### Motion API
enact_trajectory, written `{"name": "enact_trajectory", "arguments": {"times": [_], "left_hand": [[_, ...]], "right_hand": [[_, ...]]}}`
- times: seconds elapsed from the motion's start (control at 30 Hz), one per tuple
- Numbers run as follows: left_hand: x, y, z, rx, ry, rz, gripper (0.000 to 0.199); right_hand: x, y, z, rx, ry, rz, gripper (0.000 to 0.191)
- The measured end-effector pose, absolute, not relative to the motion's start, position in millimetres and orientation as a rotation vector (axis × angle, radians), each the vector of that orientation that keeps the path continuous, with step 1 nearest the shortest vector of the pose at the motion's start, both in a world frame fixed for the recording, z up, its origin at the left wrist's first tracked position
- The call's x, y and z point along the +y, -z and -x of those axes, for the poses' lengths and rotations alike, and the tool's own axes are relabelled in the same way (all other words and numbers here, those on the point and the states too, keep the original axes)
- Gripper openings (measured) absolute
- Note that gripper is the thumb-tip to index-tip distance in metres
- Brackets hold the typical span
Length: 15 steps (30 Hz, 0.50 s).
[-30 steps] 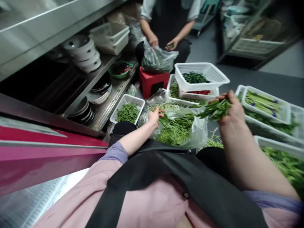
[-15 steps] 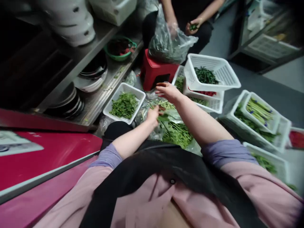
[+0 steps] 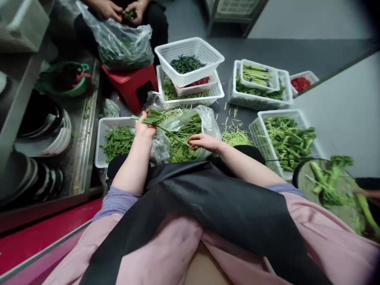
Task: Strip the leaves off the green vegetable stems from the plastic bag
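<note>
My left hand (image 3: 145,127) is closed around a small bunch of leafy green stems (image 3: 154,118), leaves pointing right. One long thin stem slants down from it to my right hand (image 3: 205,142), whose fingertips are pinched together at its lower end. Below both hands lies an opened clear plastic bag (image 3: 208,118) full of long green stems (image 3: 190,126). Close by my left forearm stands a white basket (image 3: 101,148) of loose green leaves (image 3: 118,142).
Stacked white baskets (image 3: 190,79) hold dark green peppers and red pieces. More vegetable baskets (image 3: 258,101) stand at right, near a round chopping board (image 3: 305,178). A red stool (image 3: 130,85) bears a bagged heap. A co-worker's hands (image 3: 109,10) are behind it. A metal shelf (image 3: 86,158) borders the left.
The view has turned right. My right hand has come down from its raised, open pose to the stem's end. My left hand has lifted the leafy stems off the pile.
</note>
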<state>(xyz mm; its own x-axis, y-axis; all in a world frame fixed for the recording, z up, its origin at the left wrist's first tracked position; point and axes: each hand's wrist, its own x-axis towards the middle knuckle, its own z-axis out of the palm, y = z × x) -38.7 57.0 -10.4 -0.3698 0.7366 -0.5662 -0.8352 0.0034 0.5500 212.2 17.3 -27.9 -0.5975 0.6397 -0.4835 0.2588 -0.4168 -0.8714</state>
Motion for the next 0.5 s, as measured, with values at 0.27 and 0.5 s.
{"name": "enact_trajectory", "arguments": {"times": [0.27, 0.5], "left_hand": [[77.1, -12.6, 21.8, 1.139, -1.684, 0.229, 0.029], [77.0, -3.8, 23.3, 1.170, -1.675, 0.246, 0.029]], "right_hand": [[8.2, 23.3, -216.6, -1.379, -2.086, 1.059, 0.030], [6.3, 17.1, -203.0, -1.113, -2.100, 1.037, 0.032]]}}
